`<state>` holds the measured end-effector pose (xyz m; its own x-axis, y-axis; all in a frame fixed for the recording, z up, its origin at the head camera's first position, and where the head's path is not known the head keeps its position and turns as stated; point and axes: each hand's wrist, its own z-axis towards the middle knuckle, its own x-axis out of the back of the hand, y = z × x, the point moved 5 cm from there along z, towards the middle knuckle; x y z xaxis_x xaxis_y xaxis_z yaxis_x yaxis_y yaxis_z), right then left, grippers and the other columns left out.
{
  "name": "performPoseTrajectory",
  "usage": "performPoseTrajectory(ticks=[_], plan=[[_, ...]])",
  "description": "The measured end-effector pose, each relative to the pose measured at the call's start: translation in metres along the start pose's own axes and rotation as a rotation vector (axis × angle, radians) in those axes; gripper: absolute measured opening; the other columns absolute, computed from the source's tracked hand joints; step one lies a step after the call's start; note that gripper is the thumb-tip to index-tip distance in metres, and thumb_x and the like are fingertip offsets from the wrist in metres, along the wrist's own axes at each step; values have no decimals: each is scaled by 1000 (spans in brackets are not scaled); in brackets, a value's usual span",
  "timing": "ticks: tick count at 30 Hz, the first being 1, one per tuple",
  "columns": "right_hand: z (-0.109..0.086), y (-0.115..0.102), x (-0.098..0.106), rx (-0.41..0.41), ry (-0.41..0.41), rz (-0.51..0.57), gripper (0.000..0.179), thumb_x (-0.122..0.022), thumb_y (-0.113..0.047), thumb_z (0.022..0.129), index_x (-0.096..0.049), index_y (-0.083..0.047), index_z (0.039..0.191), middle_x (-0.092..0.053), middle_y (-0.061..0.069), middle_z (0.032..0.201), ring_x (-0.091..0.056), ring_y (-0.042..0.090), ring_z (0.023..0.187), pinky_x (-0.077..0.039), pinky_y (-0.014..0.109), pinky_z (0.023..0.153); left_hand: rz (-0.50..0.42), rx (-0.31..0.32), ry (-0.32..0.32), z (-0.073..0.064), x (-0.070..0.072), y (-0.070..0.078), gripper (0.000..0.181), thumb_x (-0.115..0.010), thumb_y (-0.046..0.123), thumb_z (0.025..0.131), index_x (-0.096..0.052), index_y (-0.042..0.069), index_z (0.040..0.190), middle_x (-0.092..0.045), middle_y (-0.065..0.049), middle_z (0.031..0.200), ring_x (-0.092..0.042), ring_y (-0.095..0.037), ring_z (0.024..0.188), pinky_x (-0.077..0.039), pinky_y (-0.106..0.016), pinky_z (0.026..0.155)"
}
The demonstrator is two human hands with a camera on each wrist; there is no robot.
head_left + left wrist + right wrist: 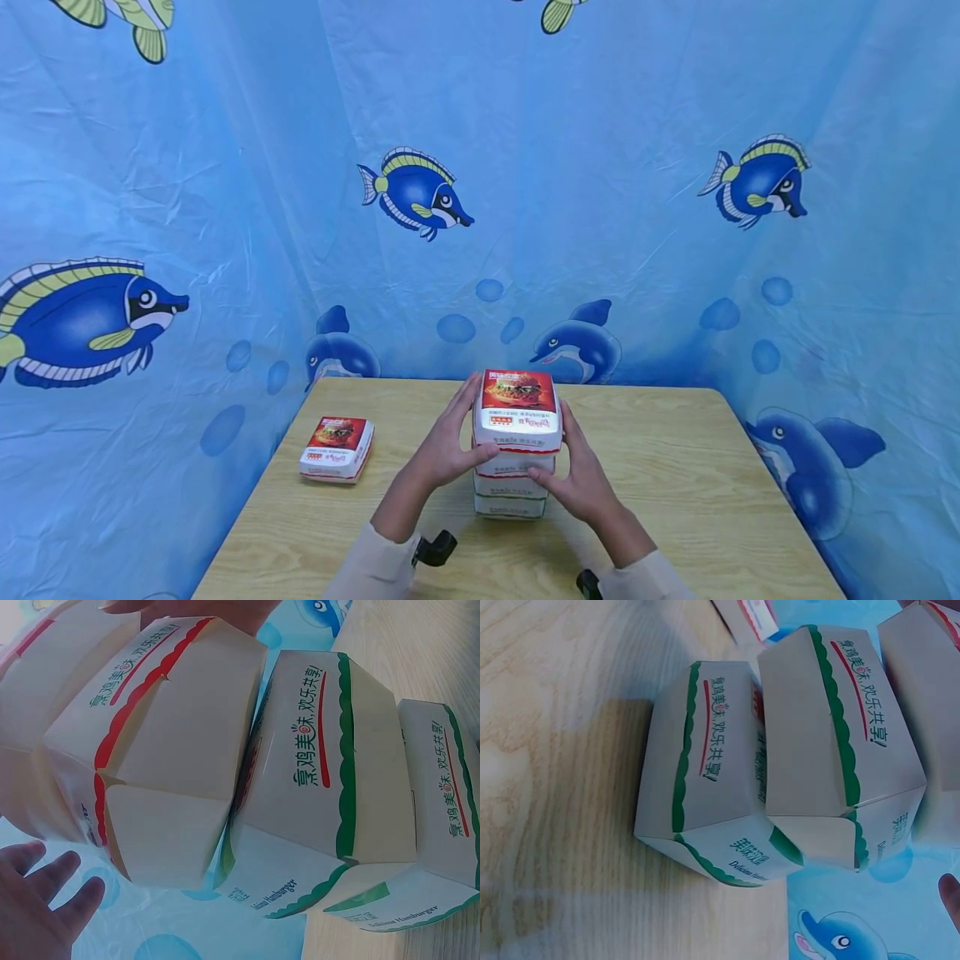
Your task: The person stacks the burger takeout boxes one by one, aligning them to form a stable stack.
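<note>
Several white burger boxes stand stacked, with a red burger picture on the lid of the top burger box [517, 408]. My left hand [447, 442] holds this box at its left side, thumb across the lower front. At the right side my right hand [581, 479] grips it, thumb lying over the front of the box below. Underneath, a box with a red scalloped edge [172, 697] sits over green-edged ones, including the bottom box [705, 757]. The left wrist view has left fingers [71, 892] spread near the top boxes. Most right-hand fingers are hidden behind the stack.
A single burger box [337, 450] lies on the left part of the wooden table [675, 467]. Behind the table hangs a blue curtain [585, 192] printed with fish and dolphins, which also runs along both sides.
</note>
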<state>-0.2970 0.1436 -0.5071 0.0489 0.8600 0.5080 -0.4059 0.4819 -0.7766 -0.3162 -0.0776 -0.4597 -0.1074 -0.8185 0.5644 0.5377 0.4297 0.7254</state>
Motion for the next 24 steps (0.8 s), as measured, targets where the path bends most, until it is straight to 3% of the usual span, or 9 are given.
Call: performPoseTrajectory(ticks=[5,9,16,24], plan=[[4,-4,1,27,-2,-5,104,-76,-49,79,-8,-35,157,-27,-1,157,-40,34,133,-38,69,94,-7,-3,7,1,0,1,99,-61,67,81,-10,29,158,-10,12,161,-13,-17,146,-22,-65,107],[6,-6,2,31,-6,-14,104,-75,-50,79,-8,-34,157,-28,2,156,-39,34,134,-37,70,94,-13,-2,18,1,1,1,96,-63,63,81,-10,35,157,-12,10,161,-14,-20,146,-24,-66,106],[5,-5,0,25,-14,-5,104,-75,-51,79,-5,-39,156,-32,3,155,-37,33,136,-36,70,95,-3,19,12,1,-1,0,96,-62,65,81,-9,36,156,-12,10,161,-15,-20,146,-25,-65,106],[6,-2,-2,25,-11,5,106,-76,-51,78,-7,-38,156,-31,0,155,-36,32,137,-36,69,95,-2,44,24,1,0,2,95,-65,61,81,-11,39,156,-15,11,160,-30,-22,139,-36,-62,101]])
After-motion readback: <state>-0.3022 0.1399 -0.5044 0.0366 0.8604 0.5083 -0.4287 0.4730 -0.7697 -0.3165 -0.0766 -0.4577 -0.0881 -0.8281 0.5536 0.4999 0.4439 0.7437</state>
